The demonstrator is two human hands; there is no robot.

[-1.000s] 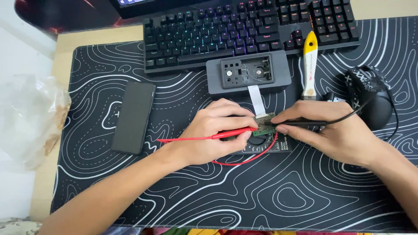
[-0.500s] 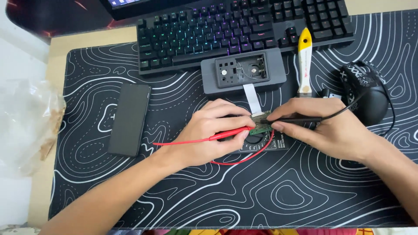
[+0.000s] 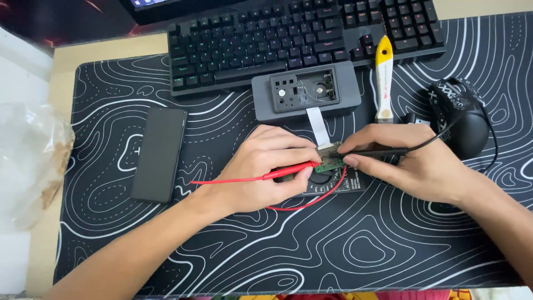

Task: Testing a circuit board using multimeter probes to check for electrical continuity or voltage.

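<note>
left hand [image 3: 265, 169] pinches red probe [image 3: 283, 174] | right hand [image 3: 413, 158] pinches black probe [image 3: 377, 151] | both tips on small board [image 3: 330, 161] mid-mat, over the meter [image 3: 333, 180] | risk: tip slips, bridges contacts; taut ribbon [image 3: 318, 123] shifts board

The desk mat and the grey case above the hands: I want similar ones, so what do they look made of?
The desk mat looks like soft fabric over rubber: matte black, printed white contour lines, lying flat. The grey case looks like moulded matte plastic, with rounded corners and an open recess. Neither is certain from the look alone.
</note>
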